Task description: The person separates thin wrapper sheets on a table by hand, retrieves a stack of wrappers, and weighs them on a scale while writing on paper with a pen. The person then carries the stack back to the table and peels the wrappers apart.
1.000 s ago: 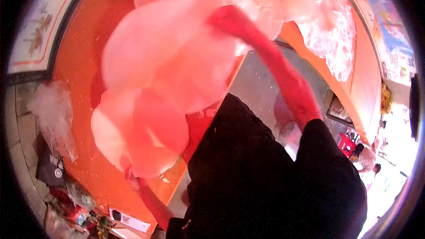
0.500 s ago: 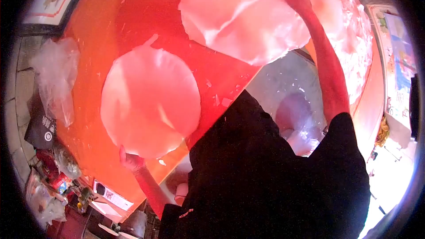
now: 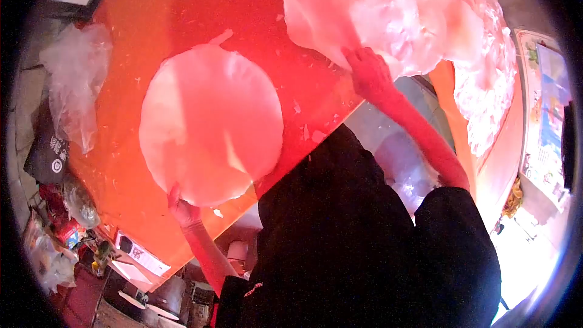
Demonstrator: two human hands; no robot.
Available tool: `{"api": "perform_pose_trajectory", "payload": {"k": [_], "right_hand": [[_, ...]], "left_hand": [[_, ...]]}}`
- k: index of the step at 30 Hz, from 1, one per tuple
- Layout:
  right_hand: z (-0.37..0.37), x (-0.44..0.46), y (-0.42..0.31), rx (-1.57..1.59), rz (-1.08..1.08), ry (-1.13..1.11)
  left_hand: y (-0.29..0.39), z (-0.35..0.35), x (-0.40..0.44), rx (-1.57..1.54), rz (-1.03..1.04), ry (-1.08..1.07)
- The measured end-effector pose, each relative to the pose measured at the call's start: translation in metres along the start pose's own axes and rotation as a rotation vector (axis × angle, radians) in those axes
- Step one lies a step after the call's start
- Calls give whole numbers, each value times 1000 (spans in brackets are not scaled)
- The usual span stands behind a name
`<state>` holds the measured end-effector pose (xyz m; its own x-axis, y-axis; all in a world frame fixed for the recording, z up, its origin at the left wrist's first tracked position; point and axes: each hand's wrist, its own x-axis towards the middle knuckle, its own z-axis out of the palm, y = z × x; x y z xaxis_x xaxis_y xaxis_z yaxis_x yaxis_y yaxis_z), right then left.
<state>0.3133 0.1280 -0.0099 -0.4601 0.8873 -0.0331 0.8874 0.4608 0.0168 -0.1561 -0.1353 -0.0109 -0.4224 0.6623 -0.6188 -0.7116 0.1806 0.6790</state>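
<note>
A round, thin, pale sheet (image 3: 209,121) lies flat on the orange-red table (image 3: 133,206), with a small strip sticking out at its top. My left hand (image 3: 184,209) is at the sheet's lower left edge, fingers closed on that edge. At the upper right, a large heap of similar thin sheets (image 3: 388,12) covers the table and hangs over its side. My right hand (image 3: 368,73) rests on the heap's near edge, its fingers apart and stretched out.
Clear plastic (image 3: 76,79) hangs at the table's left edge. Below it are a black bag (image 3: 48,155) and several wrapped items. Small scraps lie on the table. A paper sheet (image 3: 143,255) is at the near left corner. A plastic bag (image 3: 407,170) stands below the table.
The heap of sheets has been moved to the upper right, apart from the round sheet. My right hand has gone up and right with it, then come down to its near edge.
</note>
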Motion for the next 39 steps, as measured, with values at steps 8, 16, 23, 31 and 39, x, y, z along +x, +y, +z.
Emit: {"api": "perform_pose_trajectory", "payload": {"k": [8, 16, 23, 31, 39], "right_hand": [[-27, -4, 23, 328, -74, 105], [-22, -12, 51, 74, -138, -56], [-35, -28, 44, -14, -253, -222], [-89, 25, -231, 976, -354, -171], [-56, 59, -248, 1428, -252, -717]], "left_hand": [[4, 9, 1, 11, -27, 1], [0, 19, -15, 19, 75, -123], [-5, 34, -14, -4, 80, -68], [-5, 88, -19, 216, 298, -190], [1, 98, -23, 312, 281, -79]]}}
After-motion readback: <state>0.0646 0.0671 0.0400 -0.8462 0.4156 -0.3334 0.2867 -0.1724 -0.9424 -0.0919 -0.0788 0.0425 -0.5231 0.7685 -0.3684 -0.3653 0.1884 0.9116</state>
